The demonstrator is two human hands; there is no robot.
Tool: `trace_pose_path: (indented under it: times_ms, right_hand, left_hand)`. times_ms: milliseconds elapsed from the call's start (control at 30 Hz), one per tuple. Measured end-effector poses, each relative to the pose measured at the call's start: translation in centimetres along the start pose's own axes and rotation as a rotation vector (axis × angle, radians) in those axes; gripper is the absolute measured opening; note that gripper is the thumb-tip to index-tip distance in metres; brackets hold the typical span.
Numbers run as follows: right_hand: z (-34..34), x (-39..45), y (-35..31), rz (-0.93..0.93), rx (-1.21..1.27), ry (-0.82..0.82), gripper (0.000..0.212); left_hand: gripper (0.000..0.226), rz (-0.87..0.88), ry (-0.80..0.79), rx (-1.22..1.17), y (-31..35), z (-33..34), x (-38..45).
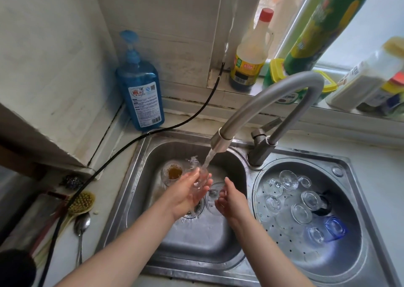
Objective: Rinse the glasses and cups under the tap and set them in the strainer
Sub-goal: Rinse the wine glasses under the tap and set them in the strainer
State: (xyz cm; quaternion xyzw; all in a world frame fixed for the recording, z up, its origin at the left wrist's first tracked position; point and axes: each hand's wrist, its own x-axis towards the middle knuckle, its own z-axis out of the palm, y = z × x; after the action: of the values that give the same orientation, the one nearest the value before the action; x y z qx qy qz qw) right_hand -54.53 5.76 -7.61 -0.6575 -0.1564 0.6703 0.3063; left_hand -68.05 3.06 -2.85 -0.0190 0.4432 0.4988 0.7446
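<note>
Water runs from the grey tap into the left sink basin. My left hand holds a small clear glass under the stream, and water splashes off it. My right hand hovers just to its right with loosely curled fingers, above another clear glass lying in the basin. A glass with brown liquid stands at the back of the basin. The round perforated strainer fills the right basin and holds several upturned clear glasses and a blue glass.
A blue soap bottle stands in the left corner, and a black hose crosses the counter. A brush and a spoon lie on the left. Bottles crowd the window sill behind the tap.
</note>
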Motion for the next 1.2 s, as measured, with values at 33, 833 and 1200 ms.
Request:
trace_pose_path:
  times_ms: [33,833,1200]
  right_hand:
    - [0.1,0.1,0.2,-0.024,-0.091,0.016,0.030]
    - [-0.7,-2.9,2.3,-0.653,-0.845,-0.190,0.028]
    - [-4.2,-4.6,4.8,-0.835,-0.791,0.049,0.025]
  left_hand:
    - [0.020,-0.014,-0.030,-0.052,-0.1,-0.1,0.0]
    - [0.030,0.019,0.013,0.025,-1.7,-0.2,-1.5]
    - [0.020,0.233,-0.006,1.074,-3.3,1.0,-3.0]
